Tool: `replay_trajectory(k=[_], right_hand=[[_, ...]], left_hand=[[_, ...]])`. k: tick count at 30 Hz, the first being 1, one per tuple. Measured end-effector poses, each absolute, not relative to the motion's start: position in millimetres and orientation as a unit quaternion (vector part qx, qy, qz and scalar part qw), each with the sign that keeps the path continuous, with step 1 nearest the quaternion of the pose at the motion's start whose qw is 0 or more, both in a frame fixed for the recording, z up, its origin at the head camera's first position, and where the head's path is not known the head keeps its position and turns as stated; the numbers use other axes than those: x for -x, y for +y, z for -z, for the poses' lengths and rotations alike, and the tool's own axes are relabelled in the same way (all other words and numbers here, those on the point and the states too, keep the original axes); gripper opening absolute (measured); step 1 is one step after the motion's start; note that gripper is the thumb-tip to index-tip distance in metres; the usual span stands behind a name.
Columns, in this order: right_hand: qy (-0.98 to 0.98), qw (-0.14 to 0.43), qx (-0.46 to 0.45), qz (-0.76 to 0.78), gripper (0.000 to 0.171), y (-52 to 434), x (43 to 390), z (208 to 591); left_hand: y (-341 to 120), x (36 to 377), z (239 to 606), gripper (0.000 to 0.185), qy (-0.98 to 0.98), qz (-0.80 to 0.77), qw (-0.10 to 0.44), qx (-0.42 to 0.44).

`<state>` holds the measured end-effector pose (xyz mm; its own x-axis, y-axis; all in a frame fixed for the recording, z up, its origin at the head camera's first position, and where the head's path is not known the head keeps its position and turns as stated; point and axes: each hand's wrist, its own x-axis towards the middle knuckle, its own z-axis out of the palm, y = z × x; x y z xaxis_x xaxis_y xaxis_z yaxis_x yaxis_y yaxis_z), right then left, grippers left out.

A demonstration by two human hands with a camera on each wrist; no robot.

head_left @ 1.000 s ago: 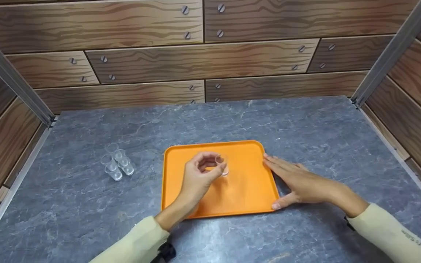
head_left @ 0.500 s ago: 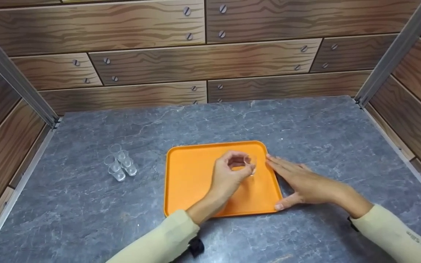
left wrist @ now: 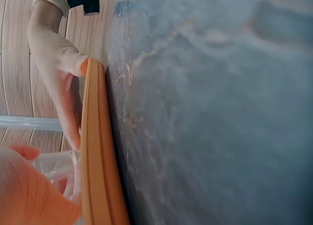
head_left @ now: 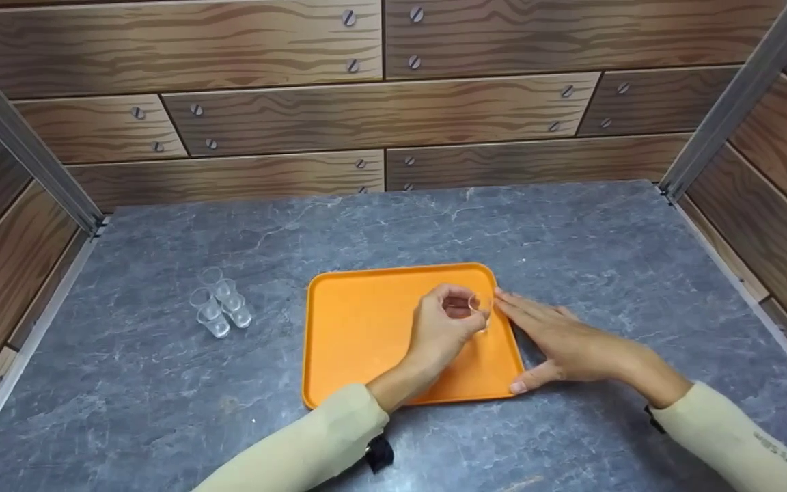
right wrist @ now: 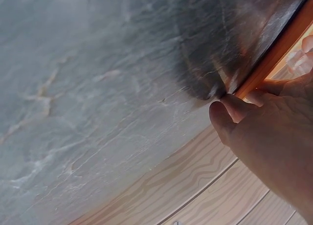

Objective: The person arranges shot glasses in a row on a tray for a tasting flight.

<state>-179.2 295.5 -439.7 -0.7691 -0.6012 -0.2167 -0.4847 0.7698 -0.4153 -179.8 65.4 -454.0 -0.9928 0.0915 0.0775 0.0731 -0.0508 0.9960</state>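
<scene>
An orange tray lies on the grey marbled table. Over its right part my left hand pinches a small clear cup between thumb and fingers, upright and close to the tray's right rim. In the left wrist view the clear cup shows beside the tray's edge, partly hidden by the fingers. My right hand rests along the tray's right side, fingertips at the upper right and thumb at the lower right corner. The right wrist view has the right hand with its fingers touching the tray's edge.
Several small clear cups stand clustered on the table left of the tray. Wood-patterned walls enclose the back and sides, with metal posts at the corners.
My left hand has carried the clear cup rightward across the tray, from near its middle to beside the right rim. The right hand has stayed at the tray's side.
</scene>
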Motion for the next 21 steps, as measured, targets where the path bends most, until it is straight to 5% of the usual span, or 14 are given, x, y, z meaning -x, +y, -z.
replay_trajectory(k=[21], right_hand=[[0.921,0.179,0.298,0.177,0.118,296.1,180.9,440.1]], left_hand=[[80.5,192.5,456.6,0.029,0.739,-0.669,0.04,-0.063]])
